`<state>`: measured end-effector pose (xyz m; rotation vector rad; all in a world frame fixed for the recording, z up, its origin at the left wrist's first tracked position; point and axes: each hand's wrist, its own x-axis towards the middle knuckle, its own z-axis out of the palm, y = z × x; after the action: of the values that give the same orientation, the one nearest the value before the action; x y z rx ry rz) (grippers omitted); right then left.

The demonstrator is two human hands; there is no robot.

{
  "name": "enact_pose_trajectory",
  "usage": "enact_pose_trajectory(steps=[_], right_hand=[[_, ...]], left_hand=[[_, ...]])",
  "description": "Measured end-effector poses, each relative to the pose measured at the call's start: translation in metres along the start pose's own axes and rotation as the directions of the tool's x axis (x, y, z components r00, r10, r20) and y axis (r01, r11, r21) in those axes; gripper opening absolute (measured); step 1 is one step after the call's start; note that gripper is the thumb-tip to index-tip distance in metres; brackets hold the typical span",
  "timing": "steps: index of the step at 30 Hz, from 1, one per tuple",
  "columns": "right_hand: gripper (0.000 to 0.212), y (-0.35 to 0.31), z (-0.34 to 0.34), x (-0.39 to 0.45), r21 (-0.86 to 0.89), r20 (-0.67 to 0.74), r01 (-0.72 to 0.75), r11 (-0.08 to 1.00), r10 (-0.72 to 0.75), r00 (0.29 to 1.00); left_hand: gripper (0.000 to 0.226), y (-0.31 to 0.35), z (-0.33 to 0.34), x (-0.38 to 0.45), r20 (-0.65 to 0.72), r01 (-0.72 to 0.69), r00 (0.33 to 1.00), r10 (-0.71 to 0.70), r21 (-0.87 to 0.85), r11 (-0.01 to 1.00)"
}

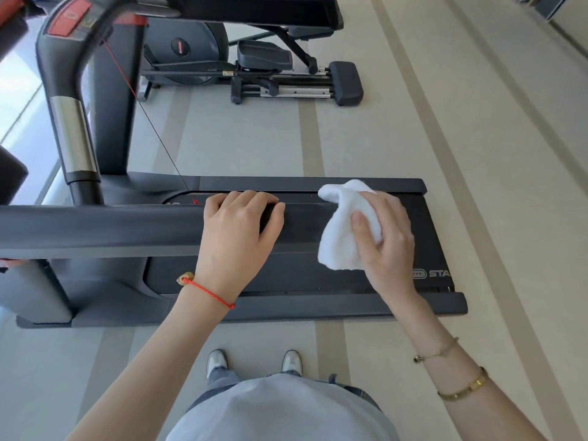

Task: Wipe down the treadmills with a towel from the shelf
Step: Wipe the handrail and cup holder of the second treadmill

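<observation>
White bunched towel (345, 230) gripped in right hand (386, 240).

The treadmill (286, 249) lies crosswise just ahead of the person's shoes (254, 362), its console end to the left and its rear end to the right. Its near handrail (127, 230) runs along above the deck from the left. The left hand (238, 230) rests on the free end of this handrail, fingers curled over the far side. Just right of the rail end, above the treadmill's belt, the right hand (385, 237) grips the towel (343, 227), which hangs bunched on that hand's left side. An elliptical trainer (254, 71) stands on the floor (413, 122) beyond the treadmill, well apart from it.
</observation>
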<state>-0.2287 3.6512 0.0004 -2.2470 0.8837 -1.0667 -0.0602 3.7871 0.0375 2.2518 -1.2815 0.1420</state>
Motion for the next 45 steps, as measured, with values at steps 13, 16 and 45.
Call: enact_pose_trajectory(steps=[13, 16, 45], right_hand=[[0.033, 0.007, -0.009, 0.003, 0.087, 0.124, -0.055, 0.995, 0.044, 0.991], [0.028, 0.011, -0.011, 0.02, 0.175, 0.207, -0.2, 0.964, 0.162, 0.965], [0.033, 0.004, -0.014, 0.028, 0.024, 0.239, -0.141, 0.99, 0.131, 0.962]], left_hand=[[0.028, 0.006, 0.01, 0.0, -0.069, 0.007, 0.998, 0.0, 0.098, 0.995], [0.029, 0.007, 0.012, 0.0, -0.083, 0.004, 0.997, 0.004, 0.101, 0.995], [0.034, 0.006, 0.008, -0.001, -0.041, 0.001, 0.999, 0.004, 0.114, 0.994]])
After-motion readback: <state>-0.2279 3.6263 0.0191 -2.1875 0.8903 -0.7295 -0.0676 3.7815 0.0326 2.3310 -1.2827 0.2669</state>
